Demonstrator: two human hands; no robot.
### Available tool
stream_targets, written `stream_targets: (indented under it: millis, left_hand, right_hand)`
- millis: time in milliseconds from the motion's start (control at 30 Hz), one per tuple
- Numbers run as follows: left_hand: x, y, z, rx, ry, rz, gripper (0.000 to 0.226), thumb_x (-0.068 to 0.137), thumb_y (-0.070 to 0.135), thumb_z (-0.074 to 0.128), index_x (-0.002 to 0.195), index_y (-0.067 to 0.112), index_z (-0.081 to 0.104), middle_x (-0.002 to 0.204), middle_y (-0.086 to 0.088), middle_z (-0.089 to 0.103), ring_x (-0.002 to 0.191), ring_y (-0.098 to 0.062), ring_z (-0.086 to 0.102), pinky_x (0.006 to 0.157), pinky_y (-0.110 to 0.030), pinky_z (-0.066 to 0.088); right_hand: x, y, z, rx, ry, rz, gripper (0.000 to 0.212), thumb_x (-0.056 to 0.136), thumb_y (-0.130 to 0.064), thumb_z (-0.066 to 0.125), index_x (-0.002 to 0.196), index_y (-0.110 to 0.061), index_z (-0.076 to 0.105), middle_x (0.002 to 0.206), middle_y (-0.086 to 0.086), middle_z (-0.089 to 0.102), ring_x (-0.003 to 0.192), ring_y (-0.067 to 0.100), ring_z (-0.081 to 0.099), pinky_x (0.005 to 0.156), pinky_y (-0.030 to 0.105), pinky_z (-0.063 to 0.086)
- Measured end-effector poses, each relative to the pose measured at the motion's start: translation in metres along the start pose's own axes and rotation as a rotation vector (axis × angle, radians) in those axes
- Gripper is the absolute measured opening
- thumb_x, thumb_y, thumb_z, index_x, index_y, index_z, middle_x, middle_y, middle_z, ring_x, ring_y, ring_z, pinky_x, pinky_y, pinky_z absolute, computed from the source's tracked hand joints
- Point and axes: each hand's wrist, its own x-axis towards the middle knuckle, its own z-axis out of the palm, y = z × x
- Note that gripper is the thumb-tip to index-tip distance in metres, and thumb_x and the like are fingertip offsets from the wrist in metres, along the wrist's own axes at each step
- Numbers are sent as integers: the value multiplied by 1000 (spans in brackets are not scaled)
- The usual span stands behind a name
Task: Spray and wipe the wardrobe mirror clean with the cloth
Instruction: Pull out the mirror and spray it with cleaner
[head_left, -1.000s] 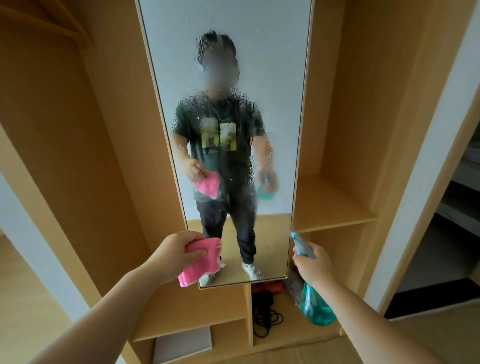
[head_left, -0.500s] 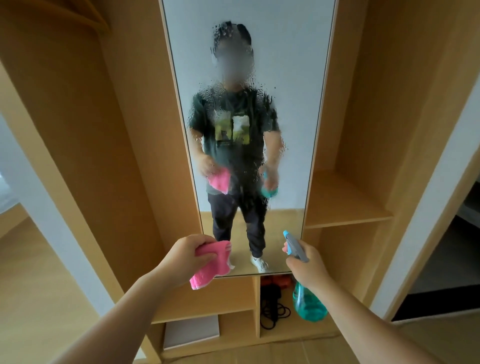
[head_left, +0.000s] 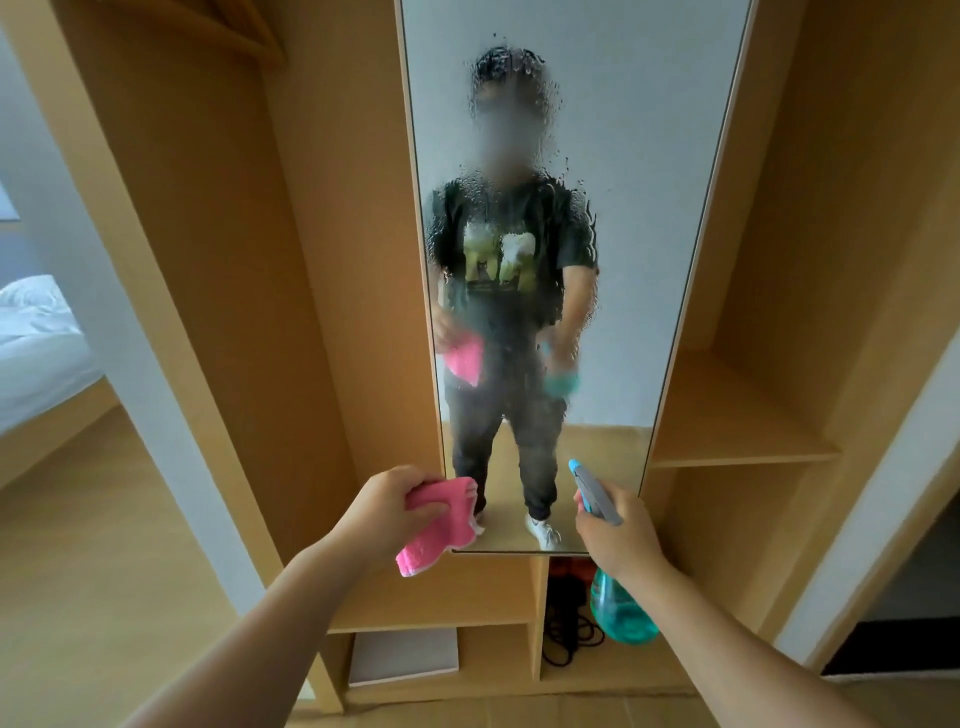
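A tall narrow mirror (head_left: 639, 218) hangs in the middle of a light wooden wardrobe. Spray droplets cover its centre and run down, blurring my reflection. My left hand (head_left: 387, 506) grips a folded pink cloth (head_left: 441, 525) in front of the mirror's lower left corner, slightly off the glass. My right hand (head_left: 621, 535) holds a teal spray bottle (head_left: 621, 613) by its neck, with the grey and blue nozzle pointing up toward the lower part of the mirror.
Open wardrobe shelves (head_left: 727, 447) flank the mirror on the right. Below it are cubbies holding a black cable (head_left: 571, 634) and a flat grey box (head_left: 402, 657). A bed with white sheets (head_left: 36, 338) shows through a gap at far left.
My view has shifted left, so the mirror sits further right in frame. Both hands have stayed low in front of the mirror's bottom edge, still holding cloth and bottle.
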Motion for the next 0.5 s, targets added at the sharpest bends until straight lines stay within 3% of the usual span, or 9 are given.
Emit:
stream_targets:
  millis: [100, 267, 400, 500]
  left_hand:
    - [-1, -6, -5, -6, 1, -14, 26, 90, 27, 63, 115, 29, 62, 101, 11, 63, 91, -9, 57, 70, -19, 50]
    - [-5, -16, -11, -11, 8, -11, 22, 90, 26, 62, 112, 29, 62, 99, 12, 62, 89, -7, 57, 68, -18, 49]
    - [-10, -26, -16, -15, 5, -18, 21, 90, 23, 62, 109, 33, 61, 98, 14, 62, 89, -5, 57, 72, -21, 52]
    - [-14, -35, -19, -16, -4, -24, 21, 90, 23, 63, 106, 36, 59, 98, 15, 62, 90, -6, 57, 75, -24, 55]
  right_hand:
    - [4, -4, 8, 8, -61, -17, 10, 87, -6, 59, 87, -16, 60, 71, 1, 52, 68, 16, 52, 61, 22, 45]
    - [9, -10, 26, 11, -121, -20, 24, 84, -3, 56, 101, -20, 60, 72, -7, 50, 63, 8, 46, 59, 21, 38]
    - [10, -16, 40, 28, -147, 15, 34, 85, -6, 55, 109, -30, 55, 81, -6, 53, 71, 12, 52, 66, 30, 46]
    - [8, -17, 49, 2, -156, 31, 28, 85, -10, 56, 105, -29, 56, 84, -3, 55, 78, 18, 56, 75, 38, 53]
